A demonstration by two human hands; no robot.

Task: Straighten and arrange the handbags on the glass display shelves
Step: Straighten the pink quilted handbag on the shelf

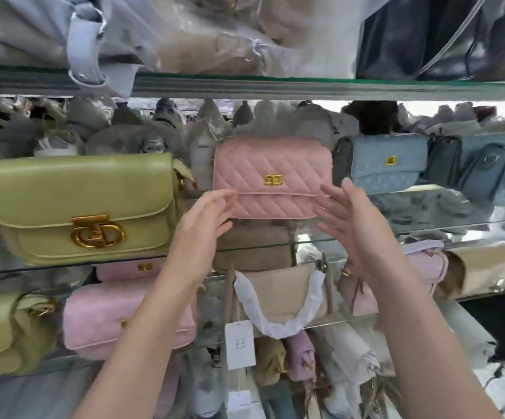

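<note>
Pink quilted handbag with gold clasp [272,173], sat right between left hand [204,217] and right hand [349,220], both straight-fingered and holding nothing, fingertips at its lower corners.

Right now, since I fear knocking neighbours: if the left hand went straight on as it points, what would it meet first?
The pink quilted bag: the left hand points up and right at its lower left corner. Whether the fingertips touch it is unclear.

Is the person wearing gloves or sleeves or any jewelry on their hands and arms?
No. The left hand and right hand are bare: no gloves, no rings that I can see. The left forearm and right forearm are bare too, with no sleeve, watch or bracelet showing.
</note>
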